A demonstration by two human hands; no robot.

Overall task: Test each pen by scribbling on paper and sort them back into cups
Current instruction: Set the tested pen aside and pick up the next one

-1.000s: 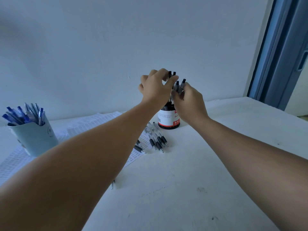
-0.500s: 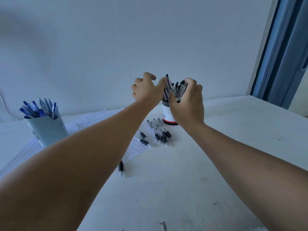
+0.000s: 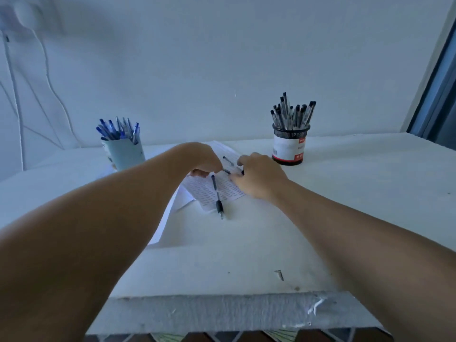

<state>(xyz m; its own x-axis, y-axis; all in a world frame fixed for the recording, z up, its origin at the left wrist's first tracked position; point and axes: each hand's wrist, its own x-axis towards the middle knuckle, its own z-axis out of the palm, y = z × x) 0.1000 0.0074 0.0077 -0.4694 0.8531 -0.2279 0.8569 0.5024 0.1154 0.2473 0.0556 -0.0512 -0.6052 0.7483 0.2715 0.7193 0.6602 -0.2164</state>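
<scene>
Two cups on our table (image 3: pixel 345 218): light blue cup (image 3: pixel 124 154) with blue pens far left, mesh cup (image 3: pixel 289 144) with black pens right. Between them, left hand (image 3: pixel 199 159) and right hand (image 3: pixel 259 176) over printed paper (image 3: pixel 217 191); grips unclear, fingers hidden. Black pen (image 3: pixel 217 196) lies loose just below.

I looked onto a white table (image 3: pixel 246 262) whose near edge (image 3: pixel 222 314) was rough and chipped, with a small dark screw-like bit (image 3: pixel 279 274) lying on its top. Behind it stood a plain pale wall (image 3: pixel 197 58), where thin white cables (image 3: pixel 49 77) hung down at the far left, and a dark blue-grey door or window frame (image 3: pixel 436 95) rose at the right. The light was dim and bluish, and patterned floor tiles (image 3: pixel 222 338) showed below the table.
</scene>
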